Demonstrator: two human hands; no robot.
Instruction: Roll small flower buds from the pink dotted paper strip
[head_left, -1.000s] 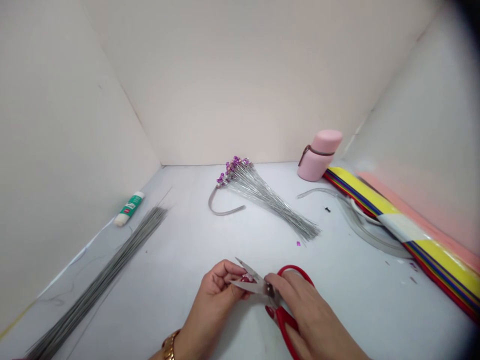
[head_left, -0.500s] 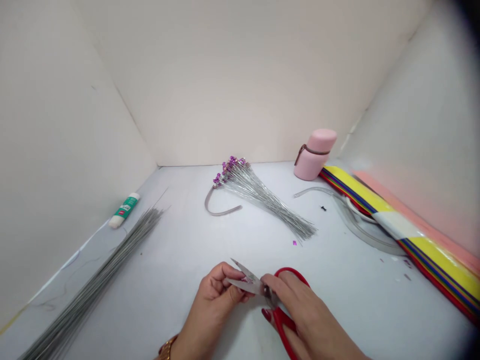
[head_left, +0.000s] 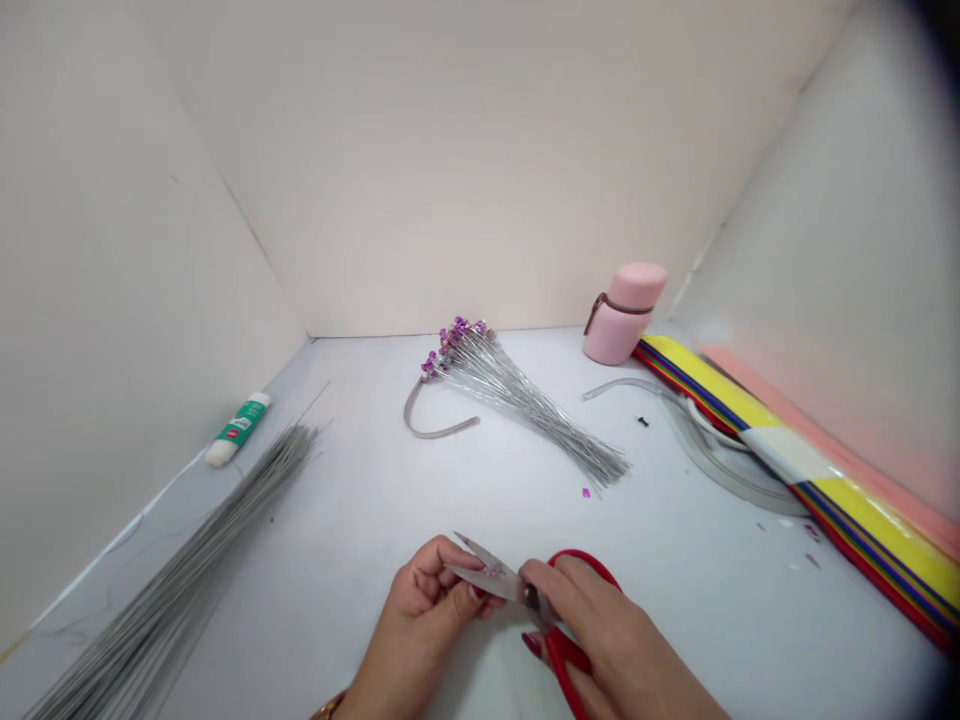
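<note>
Red-handled scissors (head_left: 571, 650), you are gripping them with blades apart in your right hand (head_left: 611, 635), while your left hand (head_left: 420, 625) is pinching a small purple scrap (head_left: 487, 571) at the blades, steadying it there.

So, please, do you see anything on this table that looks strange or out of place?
A tiny purple scrap lies alone on the white tabletop, just off the wire bundle with purple tips. It looks like a stray cutting.

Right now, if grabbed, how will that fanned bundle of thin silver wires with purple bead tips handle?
Likely light and springy: the wires look hair-thin. Loosely fanned, they'd probably splay. The purple beads may snag or shed.
</note>
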